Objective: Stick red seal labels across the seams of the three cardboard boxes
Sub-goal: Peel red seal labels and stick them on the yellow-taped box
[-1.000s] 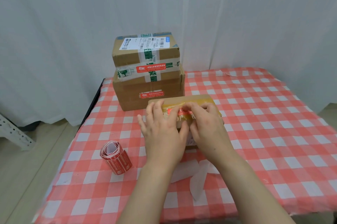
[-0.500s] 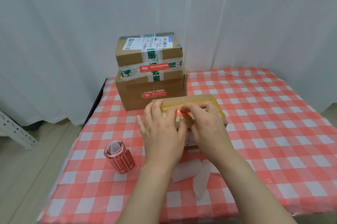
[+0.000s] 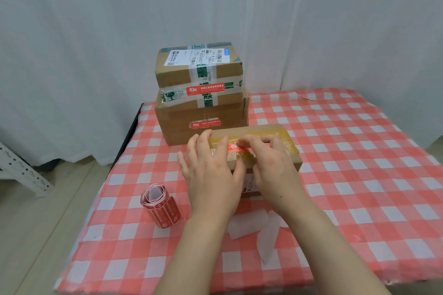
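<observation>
I see my left hand (image 3: 211,172) and right hand (image 3: 275,171), fingers flat (gripping nothing), pressing the red rectangular seal label (image 3: 236,147) onto the nearest brown cardboard box (image 3: 261,129).

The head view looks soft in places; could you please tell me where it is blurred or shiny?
Head view: motion blur smears the fingertips of the right hand and the red seal label under them; glossy tape on the near brown cardboard box shows faint sheen; light is soft, shadows faint.
</observation>
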